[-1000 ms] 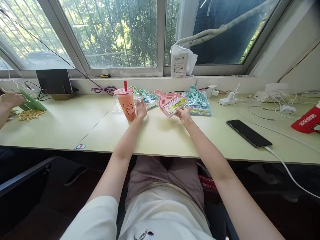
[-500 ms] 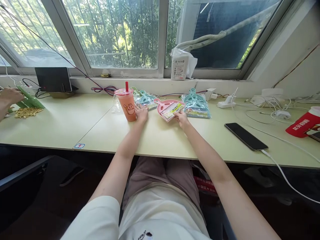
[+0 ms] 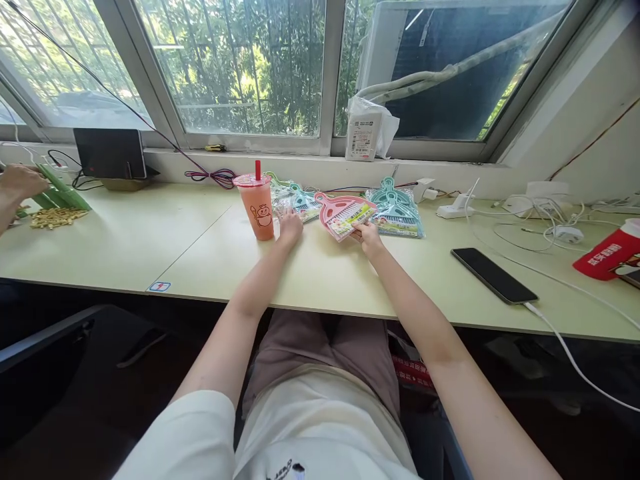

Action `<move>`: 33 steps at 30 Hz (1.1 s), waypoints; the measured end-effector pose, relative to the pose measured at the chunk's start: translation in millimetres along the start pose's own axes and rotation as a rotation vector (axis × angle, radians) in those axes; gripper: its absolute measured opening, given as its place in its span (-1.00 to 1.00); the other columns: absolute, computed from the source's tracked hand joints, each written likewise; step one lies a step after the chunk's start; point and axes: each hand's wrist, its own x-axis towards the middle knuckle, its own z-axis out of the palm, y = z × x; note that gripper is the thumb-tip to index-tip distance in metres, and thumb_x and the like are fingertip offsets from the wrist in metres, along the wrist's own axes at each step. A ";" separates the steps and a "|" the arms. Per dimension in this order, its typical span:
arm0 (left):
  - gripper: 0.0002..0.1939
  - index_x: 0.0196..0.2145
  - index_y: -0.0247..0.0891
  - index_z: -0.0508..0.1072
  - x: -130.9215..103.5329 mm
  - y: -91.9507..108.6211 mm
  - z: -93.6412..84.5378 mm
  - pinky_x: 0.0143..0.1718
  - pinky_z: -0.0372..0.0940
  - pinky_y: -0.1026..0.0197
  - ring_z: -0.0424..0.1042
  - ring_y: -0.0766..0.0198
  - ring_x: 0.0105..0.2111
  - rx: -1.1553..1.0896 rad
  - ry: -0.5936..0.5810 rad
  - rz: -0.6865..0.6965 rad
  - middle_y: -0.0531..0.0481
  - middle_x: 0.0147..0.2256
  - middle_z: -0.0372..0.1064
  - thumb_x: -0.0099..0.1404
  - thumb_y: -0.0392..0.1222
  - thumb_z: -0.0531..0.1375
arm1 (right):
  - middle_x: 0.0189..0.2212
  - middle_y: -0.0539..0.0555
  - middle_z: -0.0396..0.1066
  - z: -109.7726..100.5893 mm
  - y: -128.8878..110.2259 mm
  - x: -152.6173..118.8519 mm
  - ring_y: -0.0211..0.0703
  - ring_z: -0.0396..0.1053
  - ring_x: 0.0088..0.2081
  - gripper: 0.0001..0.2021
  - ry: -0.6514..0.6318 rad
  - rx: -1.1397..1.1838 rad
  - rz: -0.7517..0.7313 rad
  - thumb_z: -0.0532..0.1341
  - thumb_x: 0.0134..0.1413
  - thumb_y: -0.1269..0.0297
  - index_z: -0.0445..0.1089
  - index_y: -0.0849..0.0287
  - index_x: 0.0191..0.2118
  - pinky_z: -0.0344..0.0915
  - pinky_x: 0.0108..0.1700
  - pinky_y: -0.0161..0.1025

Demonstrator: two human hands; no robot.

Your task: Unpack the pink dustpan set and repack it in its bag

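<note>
My right hand (image 3: 369,237) is closed on the lower right corner of a pink mini dustpan and brush set (image 3: 341,213), fingers pinching its printed label. The set is tilted, its handle towards the upper left. My left hand (image 3: 291,227) reaches to a clear-wrapped pile of teal and green dustpan sets (image 3: 304,200), its fingers apart and resting at the pile's near edge. Just left of that hand stands an orange drink cup (image 3: 256,210) with a red straw. Right of the pink set lies another pile of wrapped teal dustpan sets (image 3: 395,212).
A black phone (image 3: 494,275) on a white cable lies at the right, near a red cup (image 3: 607,252) and a power strip (image 3: 453,207) with tangled cords. Far left, another person's hand (image 3: 20,183) is over green stalks. A black tablet (image 3: 110,153) stands at the back.
The view has shifted slightly. My right hand keeps its pinch on the pink dustpan set, and my left hand stays at the left pile, its fingers moved a little.
</note>
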 end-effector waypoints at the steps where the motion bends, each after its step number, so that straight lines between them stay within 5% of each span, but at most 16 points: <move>1: -0.37 0.31 -0.51 0.35 -1.6 3.0 1.3 0.47 -0.56 -0.30 -0.05 -0.14 0.49 0.025 -0.008 0.044 -0.49 0.41 0.08 0.31 -0.39 -0.04 | -0.44 -0.09 0.55 -0.4 0.7 1.0 -0.27 0.55 -0.41 -0.73 0.012 -0.004 -0.003 0.28 0.04 0.60 0.41 0.10 -0.19 0.62 -0.13 -0.22; 3: -0.41 0.25 -0.37 0.44 -4.8 9.0 4.3 0.47 -0.55 -0.33 -0.04 -0.12 0.49 0.089 -0.012 0.108 -0.37 0.42 0.12 0.31 -0.38 -0.01 | -0.43 -0.08 0.56 -0.6 1.8 2.1 -0.26 0.55 -0.39 -0.76 0.026 -0.013 0.003 0.28 0.03 0.59 0.40 0.11 -0.23 0.62 -0.11 -0.21; 7: -0.47 0.21 -0.24 0.49 -8.2 14.5 5.5 0.44 -0.62 -0.39 -0.42 -0.18 0.55 0.107 0.022 0.105 -0.17 0.52 -0.14 0.31 -0.28 0.10 | -0.42 -0.07 0.56 0.9 1.7 1.5 -0.26 0.56 -0.35 -0.80 0.035 -0.025 0.027 0.25 0.06 0.59 0.39 0.11 -0.28 0.61 -0.06 -0.19; 13: -0.38 0.38 -0.56 0.24 -7.1 11.7 -2.9 0.50 -0.47 -0.24 -0.07 -0.13 0.51 0.116 -0.023 0.031 -0.47 0.47 -0.07 0.44 -0.23 -0.01 | -0.41 -0.07 0.56 3.1 0.1 -0.5 -0.26 0.56 -0.34 -0.78 0.023 -0.033 0.039 0.22 0.07 0.61 0.41 0.11 -0.27 0.61 -0.03 -0.17; 18: -0.39 0.40 -0.26 0.28 -14.9 24.3 -10.0 0.51 -0.60 -0.15 0.08 0.02 0.46 -0.066 0.151 0.270 -0.16 0.46 0.07 0.44 -0.31 -0.07 | -0.39 -0.06 0.57 0.3 -2.1 4.8 -0.27 0.57 -0.30 -0.80 0.081 0.008 0.024 0.23 0.07 0.58 0.40 0.11 -0.26 0.61 -0.04 -0.21; 21: -0.32 0.36 -0.07 0.35 -20.7 34.3 -13.5 0.53 -0.55 -0.13 0.19 0.09 0.39 -0.142 0.089 0.436 0.00 0.35 0.32 0.37 -0.42 -0.06 | -0.36 -0.08 0.58 -6.0 -6.7 10.8 -0.28 0.58 -0.28 -0.79 0.109 0.064 -0.035 0.25 0.09 0.54 0.39 0.09 -0.19 0.62 -0.08 -0.25; 25: -0.21 0.39 -0.02 0.31 -21.5 38.6 -12.0 0.53 -0.42 -0.21 0.38 0.09 0.22 -0.171 0.008 0.496 -0.02 -0.04 0.58 0.26 -0.49 -0.01 | -0.32 -0.06 0.60 -14.5 -14.1 14.3 -0.31 0.59 -0.27 -0.73 0.137 0.154 -0.098 0.22 0.16 0.53 0.42 0.09 -0.07 0.60 -0.10 -0.32; 29: -0.36 0.16 -0.11 0.57 -12.9 27.6 -9.9 0.52 -0.42 -0.30 0.34 -0.03 0.24 -0.165 0.008 0.411 -0.12 -0.32 0.52 0.22 -0.47 0.04 | -0.28 -0.02 0.61 -17.6 -18.6 14.9 -0.34 0.58 -0.28 -0.72 0.151 0.201 -0.091 0.18 0.21 0.56 0.42 0.13 -0.03 0.57 -0.10 -0.37; 33: -0.51 -0.02 -0.15 0.65 -4.8 14.0 -17.8 0.49 -0.40 -0.46 0.14 -0.15 0.37 -0.176 0.067 0.328 -0.24 -0.35 0.48 0.19 -0.43 0.10 | -0.30 -0.03 0.62 -20.1 -22.3 15.7 -0.33 0.59 -0.29 -0.73 0.121 0.216 -0.086 0.18 0.20 0.57 0.44 0.13 -0.05 0.58 -0.09 -0.36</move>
